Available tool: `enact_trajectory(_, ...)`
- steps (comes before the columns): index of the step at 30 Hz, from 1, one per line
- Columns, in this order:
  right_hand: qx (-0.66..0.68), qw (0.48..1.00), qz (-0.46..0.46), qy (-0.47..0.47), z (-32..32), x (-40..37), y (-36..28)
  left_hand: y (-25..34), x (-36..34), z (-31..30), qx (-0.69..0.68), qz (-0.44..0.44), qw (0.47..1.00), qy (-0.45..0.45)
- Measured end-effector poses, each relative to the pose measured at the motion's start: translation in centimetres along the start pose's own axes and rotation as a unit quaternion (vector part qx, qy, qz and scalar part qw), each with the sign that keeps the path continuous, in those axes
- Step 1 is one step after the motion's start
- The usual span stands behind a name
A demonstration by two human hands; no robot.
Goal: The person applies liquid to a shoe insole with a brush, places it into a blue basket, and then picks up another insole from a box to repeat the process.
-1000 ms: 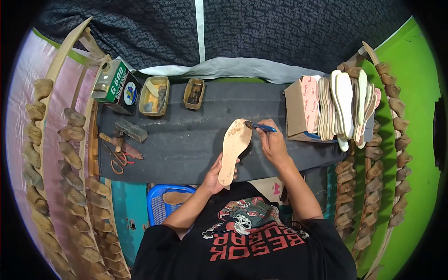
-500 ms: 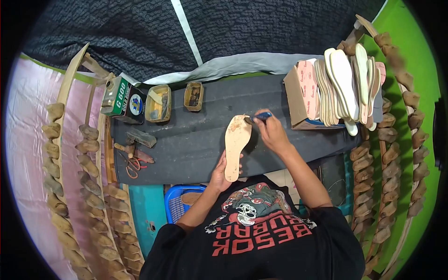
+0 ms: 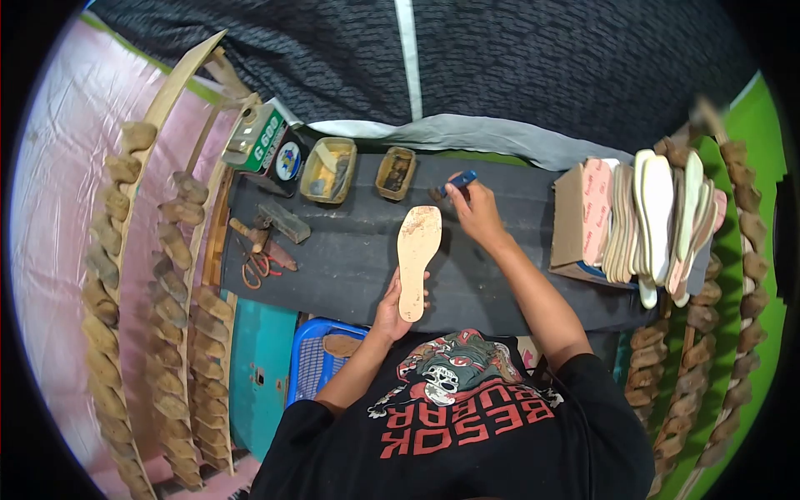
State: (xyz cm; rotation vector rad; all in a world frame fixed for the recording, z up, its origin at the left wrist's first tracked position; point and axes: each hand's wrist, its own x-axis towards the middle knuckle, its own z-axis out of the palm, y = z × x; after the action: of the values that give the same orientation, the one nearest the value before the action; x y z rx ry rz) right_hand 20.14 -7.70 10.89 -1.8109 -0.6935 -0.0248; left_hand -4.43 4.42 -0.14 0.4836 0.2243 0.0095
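A pale shoe insole (image 3: pixel 419 242) with brown smears on its forefoot is held upright in front of my chest. My left hand (image 3: pixel 390 308) is closed around its narrow heel end, thumb on one edge and fingertips showing at the other. Up and to the right, my right hand (image 3: pixel 479 215) grips a small blue-handled brush (image 3: pixel 463 179). The brush's dark end (image 3: pixel 436 193) points left, over the dark tabletop and apart from the insole. Nearest to it is a small tub (image 3: pixel 395 173) with dark contents.
At the back left stand a G 600 can (image 3: pixel 267 150) and a yellowish tub (image 3: pixel 329 171). Orange-handled scissors (image 3: pixel 254 268) lie beside a grey block (image 3: pixel 285 222). A cardboard box (image 3: pixel 575 221) of insoles stands right. Racks of shoe lasts (image 3: pixel 100 333) flank the table; a blue basket (image 3: pixel 312 350) sits below.
My right hand has lifted the brush off the insole's toe end and moved it up towards the small tub. The left hand keeps its hold. The camera view has shifted.
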Motion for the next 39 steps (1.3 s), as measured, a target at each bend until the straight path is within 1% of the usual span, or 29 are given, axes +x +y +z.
enact_trajectory(2,0.032,0.999,-0.006,0.006,2.6,2.4,1.2,0.5,-0.7,-0.5,-0.002,0.016,1.0,0.012)
enact_trajectory(5,0.002,1.0,-0.007,-0.011,5.9,5.6,2.3,1.0,-1.6,-1.1,-0.01,0.035,0.999,0.029)
enact_trajectory(6,-0.024,0.999,0.013,-0.03,6.7,6.5,2.4,1.1,-2.0,-1.4,-0.014,0.042,0.998,0.034)
enact_trajectory(8,-0.056,0.998,0.008,-0.042,8.3,7.8,3.1,1.2,-2.9,-1.8,-0.022,0.055,0.997,0.044)
enact_trajectory(13,-0.096,0.993,0.003,-0.067,10.8,9.0,4.4,1.4,-4.8,-2.7,-0.044,0.084,0.993,0.066)
enact_trajectory(14,-0.104,0.991,0.014,-0.084,10.9,8.9,4.6,1.5,-5.1,-3.1,-0.041,0.085,0.993,0.07)
enact_trajectory(17,-0.113,0.99,0.014,-0.077,11.7,8.8,5.4,1.7,-5.9,-4.1,-0.036,0.089,0.992,0.083)
enact_trajectory(22,-0.096,0.995,0.02,-0.008,10.7,9.1,3.6,2.4,-5.7,-4.3,-0.031,0.088,0.992,0.086)
enact_trajectory(25,0.018,0.996,0.081,0.031,10.0,9.4,4.8,2.7,-4.5,-3.4,-0.02,0.077,0.993,0.088)
enact_trajectory(26,0.054,0.992,0.107,0.039,9.3,9.2,5.1,2.9,-4.1,-3.1,0.005,0.072,0.993,0.09)
enact_trajectory(29,0.116,0.983,0.128,0.059,6.8,8.3,4.1,3.2,-2.4,-1.9,0.022,0.046,0.997,0.058)
enact_trajectory(34,0.149,0.982,0.093,0.071,2.3,5.3,2.5,2.4,0.4,-0.7,0.02,0.003,1.0,0.016)
enact_trajectory(37,0.106,0.992,0.04,0.053,-0.2,2.6,1.2,1.4,1.5,-0.1,0.017,-0.016,1.0,0.008)
enact_trajectory(38,0.072,0.997,0.008,0.036,-0.9,1.5,1.3,1.1,1.9,0.2,0.019,-0.019,1.0,0.007)
enact_trajectory(39,0.035,0.999,0.001,0.018,-1.7,0.6,0.7,0.8,2.2,0.4,0.021,-0.023,0.999,0.007)
